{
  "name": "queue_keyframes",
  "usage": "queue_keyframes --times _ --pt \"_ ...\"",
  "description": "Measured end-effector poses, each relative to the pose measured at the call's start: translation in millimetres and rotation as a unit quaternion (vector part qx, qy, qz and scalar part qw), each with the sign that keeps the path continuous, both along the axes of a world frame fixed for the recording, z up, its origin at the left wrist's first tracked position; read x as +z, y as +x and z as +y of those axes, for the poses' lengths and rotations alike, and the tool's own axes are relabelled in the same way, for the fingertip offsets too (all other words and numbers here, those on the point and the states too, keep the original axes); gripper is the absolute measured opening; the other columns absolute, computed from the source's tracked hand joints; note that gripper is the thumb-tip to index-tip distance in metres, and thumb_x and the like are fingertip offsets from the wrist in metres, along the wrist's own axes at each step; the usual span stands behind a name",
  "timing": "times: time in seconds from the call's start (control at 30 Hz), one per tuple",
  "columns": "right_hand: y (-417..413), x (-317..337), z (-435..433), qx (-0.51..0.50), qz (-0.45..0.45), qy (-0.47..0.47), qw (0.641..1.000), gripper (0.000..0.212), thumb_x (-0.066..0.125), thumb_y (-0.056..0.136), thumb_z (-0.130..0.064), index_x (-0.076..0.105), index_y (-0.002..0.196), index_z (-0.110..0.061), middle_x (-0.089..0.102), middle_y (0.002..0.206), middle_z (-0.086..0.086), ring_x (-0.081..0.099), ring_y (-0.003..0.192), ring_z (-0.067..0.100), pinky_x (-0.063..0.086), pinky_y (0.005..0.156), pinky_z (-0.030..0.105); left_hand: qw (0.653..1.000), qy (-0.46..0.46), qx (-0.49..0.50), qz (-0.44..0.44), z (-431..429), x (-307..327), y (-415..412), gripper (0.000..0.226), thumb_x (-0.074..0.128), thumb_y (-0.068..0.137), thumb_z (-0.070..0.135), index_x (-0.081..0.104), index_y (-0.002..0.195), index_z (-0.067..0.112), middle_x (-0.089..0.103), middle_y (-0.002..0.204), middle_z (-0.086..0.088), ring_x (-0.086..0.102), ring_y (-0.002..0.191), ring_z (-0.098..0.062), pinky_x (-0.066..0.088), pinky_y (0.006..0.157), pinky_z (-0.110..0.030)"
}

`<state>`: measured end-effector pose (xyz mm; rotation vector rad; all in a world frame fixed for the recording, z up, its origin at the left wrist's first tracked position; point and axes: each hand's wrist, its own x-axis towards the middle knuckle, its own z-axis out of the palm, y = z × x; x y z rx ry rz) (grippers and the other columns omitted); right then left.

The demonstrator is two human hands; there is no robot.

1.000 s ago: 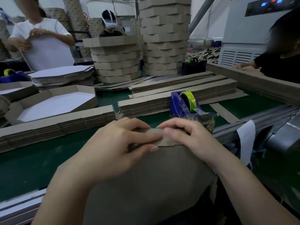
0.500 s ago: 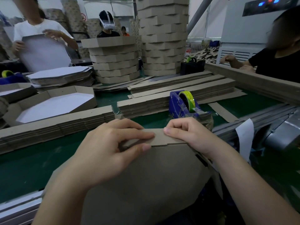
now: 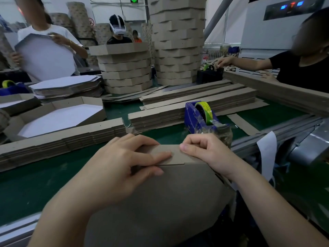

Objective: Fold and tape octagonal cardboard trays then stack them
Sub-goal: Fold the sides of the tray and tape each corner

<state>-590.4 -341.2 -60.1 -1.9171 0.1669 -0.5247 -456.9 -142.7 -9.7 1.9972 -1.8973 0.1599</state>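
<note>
Since one second ago the right hand (image 3: 204, 152) has drawn its fingers in from a flatter lay to a tight curl. More of the wall flap (image 3: 175, 157) now shows between the two hands.

**Position of workpiece.** The octagonal cardboard tray (image 3: 160, 211) is held at the near edge of the green conveyor belt (image 3: 35, 184). It is tilted, with its brown underside toward the camera. The wall flap runs along its top edge. The seam (image 3: 176, 164) between flap and base panel has its long axis left to right across the view.

**Left hand (image 3: 121, 166).** It is laid flat over the fold and grasps nothing. The index finger (image 3: 160, 155) is extended along the flap. The thumb (image 3: 153, 172) presses the base panel just below the seam.

**Right hand.** The fingers are clenched. The thumb tip (image 3: 185, 148) bears on the flap's outer face at its right end. This appears to be a pinch, but the fingers behind the flap are hidden.

**Governing relation.** The blue tape dispenser (image 3: 195, 120) stands on the belt just beyond the flap. It is directly ahead of the right hand and well to the right of the left hand, so the right hand is the nearer one. The next step is probably taping. For this the right hand should reach straight forward for tape while the left hand keeps the fold pressed. The tape would then go across the seam, at right angles to its long axis.

The stacks of finished trays (image 3: 124, 72) stand far across the belt, beyond reach from this posture.
</note>
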Motion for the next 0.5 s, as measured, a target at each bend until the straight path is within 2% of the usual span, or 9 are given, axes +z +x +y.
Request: queue_keyframes --times 0.07,0.17,0.27,0.33,0.4,0.47,0.5 --pt "-1.0 -0.8 0.0 -0.001 -0.001 0.000 1.000 0.030 0.060 0.083 -0.043 0.068 0.079 -0.014 0.063 0.074 0.002 0.057 0.069 0.011 0.044 0.063 0.017 1.000 0.001 0.005 -0.001 -1.6 0.1 -1.4 0.043 0.038 0.085 0.058 0.064 0.118 0.047 0.059 0.120 0.016 0.056 0.105 -0.010 0.048 0.085 -0.039" --pt "-3.7 -0.9 -4.0 -0.062 -0.018 -0.054 0.996 0.028 0.056 0.080 -0.046 0.068 0.083 -0.021 0.066 0.078 -0.006 0.061 0.076 0.004 0.046 0.070 0.014 1.000 -0.005 0.015 0.004 -4.8 -0.5 -4.0 0.045 0.035 0.085 0.059 0.062 0.119 0.049 0.058 0.120 0.019 0.054 0.107 -0.009 0.046 0.086 -0.038" --pt "-8.8 -0.3 -16.8 -0.191 -0.071 -0.064 0.977 0.022 0.062 0.082 -0.045 0.067 0.084 -0.024 0.067 0.078 -0.004 0.061 0.074 0.003 0.049 0.070 0.016 1.000 -0.016 0.023 0.011 -4.8 -2.1 -4.3 0.045 0.034 0.084 0.061 0.062 0.118 0.050 0.057 0.120 0.021 0.053 0.107 -0.008 0.045 0.087 -0.038" --pt "-10.9 0.4 -35.2 -0.325 -0.108 -0.078 0.936 0.013 0.060 0.089 -0.036 0.065 0.082 -0.027 0.065 0.081 -0.005 0.058 0.072 0.000 0.045 0.062 0.011 0.999 -0.021 0.025 0.019 -4.1 -2.8 -4.3 0.045 0.034 0.084 0.061 0.062 0.117 0.050 0.057 0.120 0.023 0.053 0.107 -0.008 0.045 0.087 -0.039" --pt "-12.2 0.6 -60.4 -0.443 -0.041 -0.097 0.890 0.013 0.057 0.093 -0.036 0.063 0.084 -0.027 0.063 0.097 0.001 0.058 0.083 0.010 0.043 0.065 0.021 0.999 -0.020 0.023 0.024 -4.3 -3.4 -4.9 0.044 0.035 0.084 0.062 0.062 0.116 0.050 0.057 0.120 0.023 0.053 0.107 -0.007 0.044 0.087 -0.039" --pt "-11.3 -1.7 -81.4 -0.462 0.098 -0.080 0.878 0.025 0.051 0.093 -0.046 0.064 0.088 -0.024 0.060 0.106 0.005 0.057 0.084 0.019 0.041 0.068 0.030 0.999 -0.025 0.022 0.025 -4.6 -4.0 -5.9 0.040 0.039 0.085 0.061 0.062 0.116 0.049 0.058 0.119 0.023 0.053 0.106 -0.007 0.044 0.086 -0.039" --pt "-10.3 -3.5 -88.1 -0.449 0.143 -0.059 0.880 0.031 0.050 0.092 -0.049 0.066 0.086 -0.024 0.061 0.103 0.005 0.056 0.081 0.019 0.041 0.066 0.030 0.999 -0.029 0.021 0.027 -4.7 -4.5 -6.2 0.039 0.041 0.085 0.060 0.063 0.115 0.049 0.058 0.118 0.024 0.053 0.106 -0.007 0.044 0.086 -0.039"
